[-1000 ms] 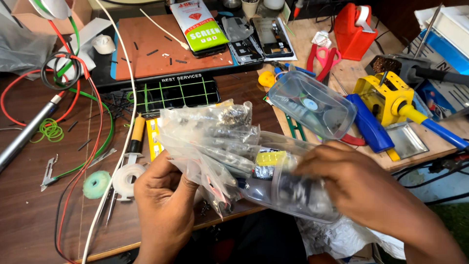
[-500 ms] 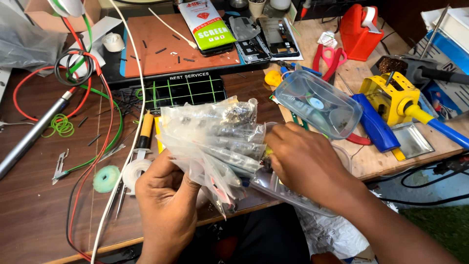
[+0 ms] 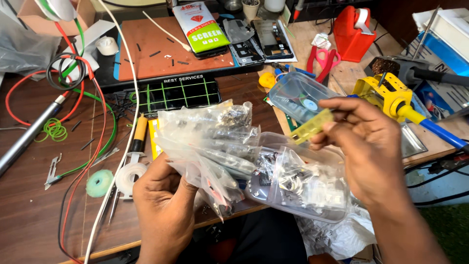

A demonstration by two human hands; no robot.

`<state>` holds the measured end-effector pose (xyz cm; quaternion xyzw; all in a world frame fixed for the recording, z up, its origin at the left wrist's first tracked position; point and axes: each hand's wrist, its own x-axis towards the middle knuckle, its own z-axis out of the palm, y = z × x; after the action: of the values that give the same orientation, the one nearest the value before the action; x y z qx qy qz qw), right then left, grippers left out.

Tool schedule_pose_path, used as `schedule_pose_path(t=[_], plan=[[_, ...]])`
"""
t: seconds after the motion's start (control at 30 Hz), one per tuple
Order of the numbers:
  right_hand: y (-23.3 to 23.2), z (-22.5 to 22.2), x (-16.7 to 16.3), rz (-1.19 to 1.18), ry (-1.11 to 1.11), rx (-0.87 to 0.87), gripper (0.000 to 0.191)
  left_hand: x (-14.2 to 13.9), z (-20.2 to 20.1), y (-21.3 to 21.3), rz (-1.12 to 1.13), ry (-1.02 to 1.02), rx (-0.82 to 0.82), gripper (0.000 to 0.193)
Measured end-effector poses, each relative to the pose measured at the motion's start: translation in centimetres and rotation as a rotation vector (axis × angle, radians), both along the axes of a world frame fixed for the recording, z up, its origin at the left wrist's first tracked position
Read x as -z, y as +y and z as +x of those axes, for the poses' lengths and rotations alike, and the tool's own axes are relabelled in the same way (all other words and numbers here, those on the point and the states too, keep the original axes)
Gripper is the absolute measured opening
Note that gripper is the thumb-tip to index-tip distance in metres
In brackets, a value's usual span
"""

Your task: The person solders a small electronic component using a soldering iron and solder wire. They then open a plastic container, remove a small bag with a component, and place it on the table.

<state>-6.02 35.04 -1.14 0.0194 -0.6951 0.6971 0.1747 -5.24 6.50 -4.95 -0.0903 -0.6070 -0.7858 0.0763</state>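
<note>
Sorting small parts bags over a cluttered table.

Our left hand [image 3: 163, 205] grips a fanned bunch of clear bags [image 3: 205, 142]; our right hand [image 3: 369, 142] pinches a small yellow piece [image 3: 311, 128] above an open clear tub [image 3: 298, 183] at the table [image 3: 29, 220] edge. Risk: the loose fan slips, or the overhanging tub tips and spills parts; the nearby clear lid [image 3: 298, 95] could get knocked.

My left hand [image 3: 163, 208] gripped a bundle of clear bags [image 3: 205, 142]; my right hand [image 3: 366, 146] pinched a small yellow piece [image 3: 310, 128] just above that bundle.
</note>
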Motion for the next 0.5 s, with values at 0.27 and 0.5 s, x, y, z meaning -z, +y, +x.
schedule_pose_path(t=[0.27, 0.5], plan=[[2.0, 2.8, -1.2, -0.179, -0.082, 0.036, 0.031, 0.5, -0.2, 0.8, 0.000, -0.031, -0.029, 0.022], [1.7, 3.4, -2.0, -0.178, -0.087, 0.054, 0.031, 0.4, -0.2, 1.4, 0.008, -0.049, -0.034, 0.027]])
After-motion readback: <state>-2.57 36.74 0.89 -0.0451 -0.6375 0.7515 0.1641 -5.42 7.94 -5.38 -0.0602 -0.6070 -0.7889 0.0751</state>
